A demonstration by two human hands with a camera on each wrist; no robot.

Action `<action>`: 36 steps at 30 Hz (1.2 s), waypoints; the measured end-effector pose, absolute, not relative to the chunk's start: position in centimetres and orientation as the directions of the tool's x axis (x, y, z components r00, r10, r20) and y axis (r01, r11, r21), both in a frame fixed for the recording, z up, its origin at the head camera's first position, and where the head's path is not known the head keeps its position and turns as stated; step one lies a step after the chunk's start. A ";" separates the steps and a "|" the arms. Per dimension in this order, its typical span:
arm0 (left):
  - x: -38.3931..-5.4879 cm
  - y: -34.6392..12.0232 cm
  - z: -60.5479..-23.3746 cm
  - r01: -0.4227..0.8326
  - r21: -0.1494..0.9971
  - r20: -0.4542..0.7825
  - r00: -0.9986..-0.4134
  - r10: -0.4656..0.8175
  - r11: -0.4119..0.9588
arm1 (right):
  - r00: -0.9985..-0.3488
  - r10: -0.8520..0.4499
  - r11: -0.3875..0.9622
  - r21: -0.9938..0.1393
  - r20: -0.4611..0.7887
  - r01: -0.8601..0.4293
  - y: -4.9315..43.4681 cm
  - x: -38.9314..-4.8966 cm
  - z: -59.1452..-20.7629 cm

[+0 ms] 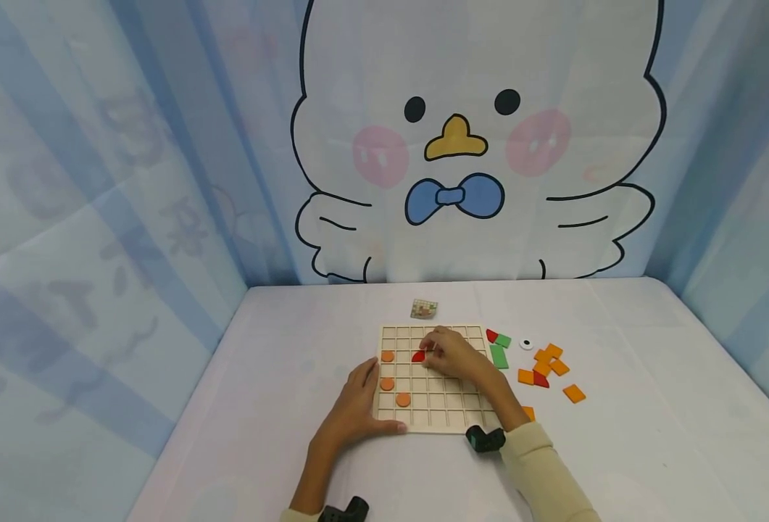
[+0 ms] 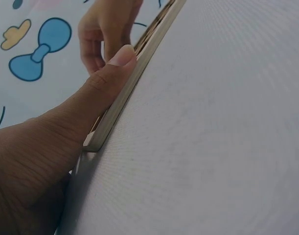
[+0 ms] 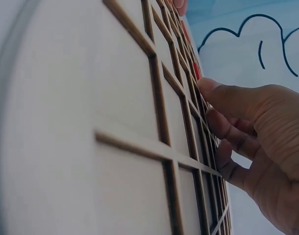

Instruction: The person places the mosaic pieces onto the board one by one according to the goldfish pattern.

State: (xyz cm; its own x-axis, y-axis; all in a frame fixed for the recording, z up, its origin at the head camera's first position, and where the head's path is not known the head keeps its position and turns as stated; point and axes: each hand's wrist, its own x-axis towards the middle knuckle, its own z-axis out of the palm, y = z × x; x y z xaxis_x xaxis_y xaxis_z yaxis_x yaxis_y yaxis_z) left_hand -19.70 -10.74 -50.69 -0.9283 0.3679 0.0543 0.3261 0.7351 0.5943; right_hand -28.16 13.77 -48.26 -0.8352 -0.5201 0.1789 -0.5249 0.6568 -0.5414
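Note:
A square wooden grid board (image 1: 452, 430) lies flat on the table. My left hand (image 1: 356, 406) steadies its near left corner, with the fingers extended along the left side. The left thumb (image 2: 103, 81) lies on the near rim in the left wrist view. Over the upper middle squares, my right hand (image 1: 452, 354) holds a small red tile (image 1: 418, 357) at its fingertips, low against the grid. In the right wrist view the right thumb (image 3: 230, 98) meets the red tile (image 3: 196, 70). Orange discs (image 1: 403, 399) sit in squares on the board's left side.
Right of the board lie loose orange square tiles (image 1: 574, 394), green tiles (image 1: 499, 357), red tiles (image 1: 541, 380) and a white disc with a black dot (image 1: 526, 344). A small patterned card (image 1: 424, 309) is behind the board. A printed curtain (image 1: 456, 246) hangs beyond the table.

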 end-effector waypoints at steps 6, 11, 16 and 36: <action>-19.7 -10.7 -50.9 0.320 0.593 0.049 -0.931 0.363 0.739 | -0.846 -0.497 0.666 -0.540 0.194 -0.515 14.9 -27.6 -47.9; -19.8 -10.7 -50.9 0.308 0.590 0.038 -0.934 0.355 0.747 | -0.870 -0.460 0.691 -0.545 0.176 -0.476 16.1 -27.1 -47.6; -19.7 -10.6 -50.9 0.312 0.601 0.048 -0.933 0.356 0.736 | -0.869 -0.448 0.681 -0.548 0.212 -0.485 17.7 -26.6 -47.0; -19.8 -10.6 -50.9 0.313 0.592 0.046 -0.933 0.356 0.743 | -0.880 -0.427 0.743 -0.475 0.209 -0.473 24.8 -25.1 -45.9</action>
State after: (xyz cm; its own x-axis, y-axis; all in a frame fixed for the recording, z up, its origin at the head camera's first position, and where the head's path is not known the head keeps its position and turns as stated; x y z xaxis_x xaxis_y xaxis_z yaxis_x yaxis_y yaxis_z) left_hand -19.81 -10.60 -50.86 -0.9334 0.3558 0.0463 0.3126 0.7431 0.5917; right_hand -25.08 24.84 -45.93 -0.8799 -0.4267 0.2090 -0.4728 0.7425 -0.4746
